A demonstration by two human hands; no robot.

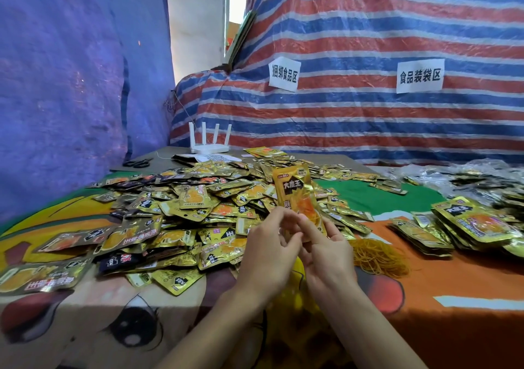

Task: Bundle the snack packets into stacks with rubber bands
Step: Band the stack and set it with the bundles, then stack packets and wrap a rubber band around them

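1. Daylight, even and fairly bright; we trace it to the window gap [236, 5] far back, blown out white.
2. We note small glints scattered over the gold foil of the packet pile [181, 207].
3. Soft shadow darkens the tablecloth [85, 349] along the near edge.
4. The held packet [295, 190] reads sharp at its top; its lower half smears into blur.
5. We see wide-angle bowing in the striped tarp [397, 34]; corners go soft.
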